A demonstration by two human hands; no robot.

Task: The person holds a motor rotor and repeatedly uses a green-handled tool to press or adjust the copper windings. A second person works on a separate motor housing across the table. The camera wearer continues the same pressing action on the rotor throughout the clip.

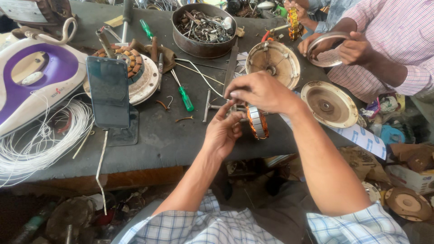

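Clutter across your dark workbench [158, 135]

You have a phone [108, 91] propped upright near the left, a purple and white iron [31, 81] beside it, and a coil of white wire [40, 140] at the bench edge. A green-handled screwdriver [185, 98] lies mid-bench, below a round metal tin [203, 29] full of screws and scrap. To your right sit two round metal covers [329, 104], and a co-worker's hand [357, 49] grips a third.

Both bare forearms are stretched forward. The left hand [224, 131] is raised palm-up with fingers curled, while the right hand [260, 92] is pinched shut just above it.
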